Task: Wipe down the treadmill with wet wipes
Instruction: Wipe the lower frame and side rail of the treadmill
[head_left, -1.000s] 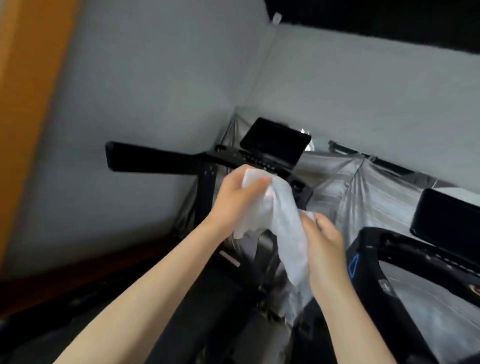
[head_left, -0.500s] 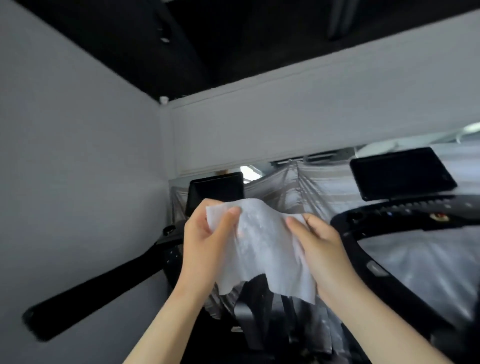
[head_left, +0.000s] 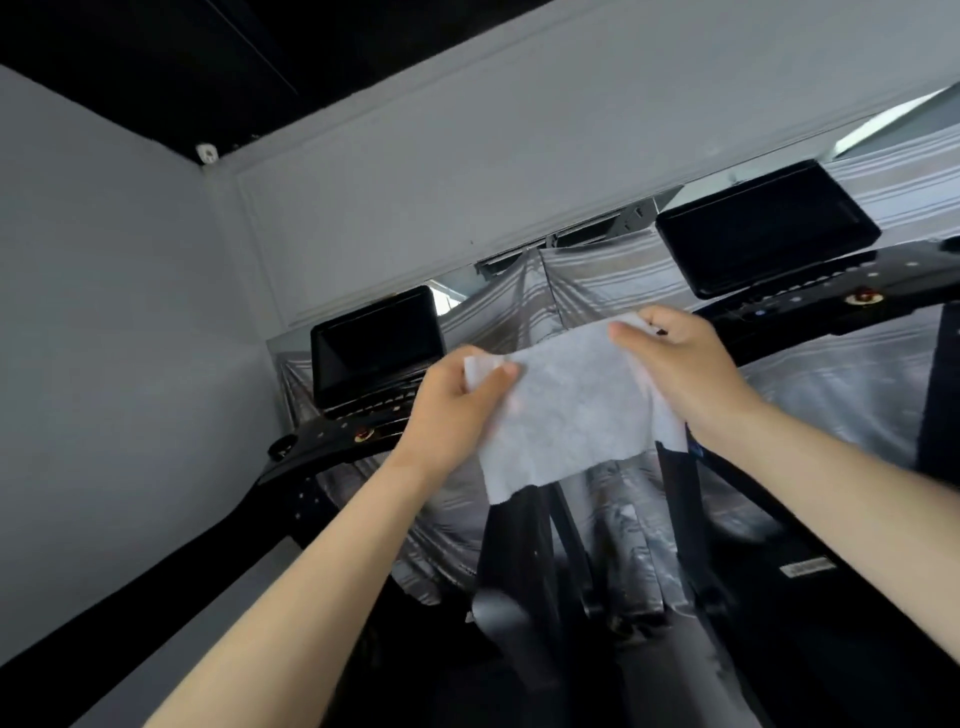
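A white wet wipe (head_left: 566, 410) hangs spread out in the air between both hands. My left hand (head_left: 457, 410) pinches its left top corner with thumb and fingers. My right hand (head_left: 680, 364) pinches the right top corner. Behind the wipe stand two black treadmills. The left treadmill (head_left: 337, 441) has a dark screen (head_left: 374, 343) and a long handrail running down to the left. The right treadmill (head_left: 831, 306) has a dark screen (head_left: 763, 228) and a console with a red button. The wipe touches neither machine.
A grey wall (head_left: 104, 364) closes in the left side. Striped grey curtains (head_left: 571, 280) hang behind the consoles below a grey beam. Black uprights and frame parts (head_left: 519, 571) fill the gap between the two machines.
The wipe went from bunched to stretched flat as my hands drew apart. The camera view rose and swung right, bringing the right treadmill's screen into view.
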